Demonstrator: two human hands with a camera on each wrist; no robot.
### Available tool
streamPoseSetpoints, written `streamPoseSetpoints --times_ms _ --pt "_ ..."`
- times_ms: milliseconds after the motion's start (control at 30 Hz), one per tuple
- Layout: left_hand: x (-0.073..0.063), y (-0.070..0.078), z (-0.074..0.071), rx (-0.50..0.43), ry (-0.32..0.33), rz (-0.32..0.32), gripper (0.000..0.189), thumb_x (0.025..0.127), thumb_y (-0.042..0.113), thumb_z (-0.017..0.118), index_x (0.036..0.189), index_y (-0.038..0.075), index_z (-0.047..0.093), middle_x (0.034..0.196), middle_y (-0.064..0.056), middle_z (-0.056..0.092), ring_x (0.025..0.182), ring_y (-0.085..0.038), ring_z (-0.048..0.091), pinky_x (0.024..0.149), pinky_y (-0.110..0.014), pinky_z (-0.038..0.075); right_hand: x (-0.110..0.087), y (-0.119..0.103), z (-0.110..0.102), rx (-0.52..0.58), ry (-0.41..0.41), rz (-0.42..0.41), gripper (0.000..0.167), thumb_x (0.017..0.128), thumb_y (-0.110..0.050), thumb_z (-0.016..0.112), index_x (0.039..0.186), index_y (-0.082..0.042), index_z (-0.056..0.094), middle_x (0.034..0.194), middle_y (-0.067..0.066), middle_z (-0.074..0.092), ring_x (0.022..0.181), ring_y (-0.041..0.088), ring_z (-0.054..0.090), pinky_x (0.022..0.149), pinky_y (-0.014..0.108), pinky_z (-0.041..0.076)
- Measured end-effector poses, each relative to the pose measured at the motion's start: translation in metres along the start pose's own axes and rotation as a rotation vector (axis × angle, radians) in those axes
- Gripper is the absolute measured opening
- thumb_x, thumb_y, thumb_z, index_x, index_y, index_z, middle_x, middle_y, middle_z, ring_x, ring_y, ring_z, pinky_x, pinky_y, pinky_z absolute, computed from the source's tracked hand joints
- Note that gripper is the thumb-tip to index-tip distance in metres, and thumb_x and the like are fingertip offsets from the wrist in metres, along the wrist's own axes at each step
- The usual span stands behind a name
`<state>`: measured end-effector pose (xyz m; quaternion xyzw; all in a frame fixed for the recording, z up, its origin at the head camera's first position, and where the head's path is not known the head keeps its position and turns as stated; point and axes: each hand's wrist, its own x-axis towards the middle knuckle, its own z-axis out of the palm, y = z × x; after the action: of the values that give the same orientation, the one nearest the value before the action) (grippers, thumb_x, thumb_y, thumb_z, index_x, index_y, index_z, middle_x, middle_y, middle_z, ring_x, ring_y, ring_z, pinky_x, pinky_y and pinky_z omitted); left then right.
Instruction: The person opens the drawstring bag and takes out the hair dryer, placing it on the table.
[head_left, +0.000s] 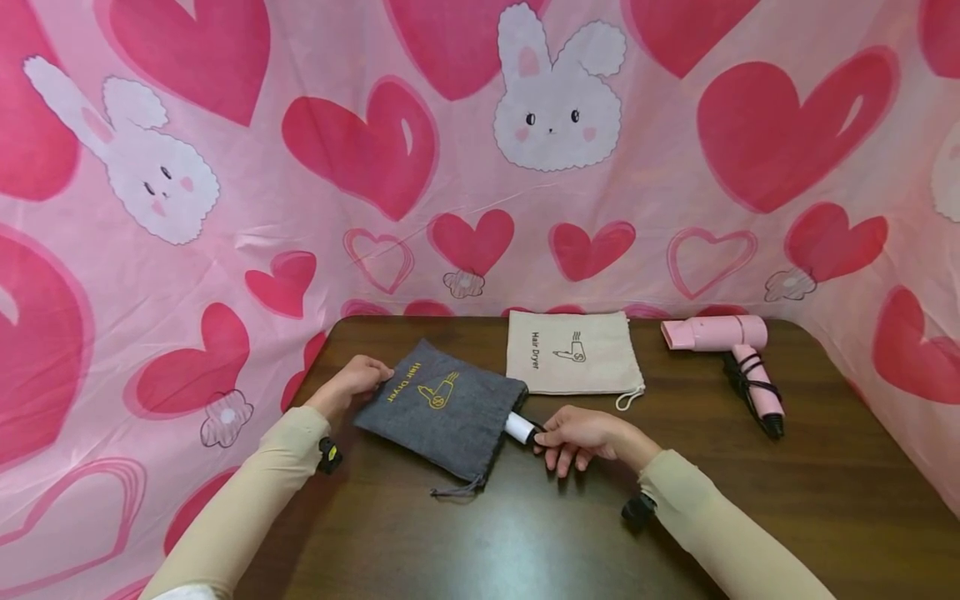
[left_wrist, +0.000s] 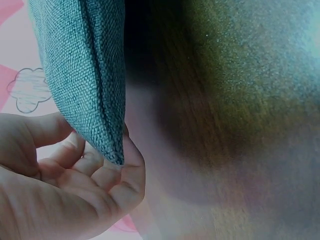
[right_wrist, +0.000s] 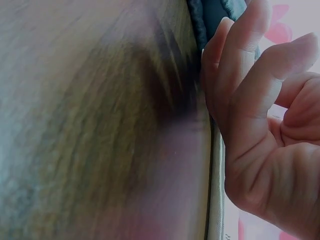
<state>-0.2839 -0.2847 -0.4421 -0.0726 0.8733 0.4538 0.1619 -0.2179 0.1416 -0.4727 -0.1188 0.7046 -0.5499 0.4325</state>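
A dark grey drawstring bag (head_left: 442, 404) with yellow "Hair Dryer" print lies slantwise on the table, its mouth toward the right. My left hand (head_left: 356, 379) pinches the bag's closed end; in the left wrist view the thumb and fingers (left_wrist: 132, 172) meet around its cloth corner. From the mouth sticks the white handle of a hair dryer (head_left: 519, 427), its black end outside and the rest hidden by the cloth. My right hand (head_left: 581, 437) pinches that black end between thumb and forefinger. In the right wrist view, its other fingers (right_wrist: 255, 90) are spread and loosely bent.
A beige drawstring bag (head_left: 573, 354) with black "Hair Dryer" print lies flat behind the right hand. At the back right is a pink hair dryer (head_left: 716, 333), its black cord wound round the handle. The brown table (head_left: 525, 542) meets a pink heart-patterned cloth (head_left: 465, 183).
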Motion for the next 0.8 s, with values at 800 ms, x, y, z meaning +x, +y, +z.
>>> streamPoseSetpoints --times_ms 800 --pt "-0.001 0.002 0.0 -0.03 -0.022 0.002 0.024 0.107 0.011 0.057 0.1 -0.003 0.075 0.075 -0.001 0.051 0.07 -0.017 0.049 0.069 -0.033 0.044 0.003 -0.021 -0.001 -0.14 0.21 -0.004 0.024 0.107 -0.025 0.064 0.111 -0.002 0.067 0.092 0.014 0.067 0.067 0.018 0.07 0.047 0.026 0.053"
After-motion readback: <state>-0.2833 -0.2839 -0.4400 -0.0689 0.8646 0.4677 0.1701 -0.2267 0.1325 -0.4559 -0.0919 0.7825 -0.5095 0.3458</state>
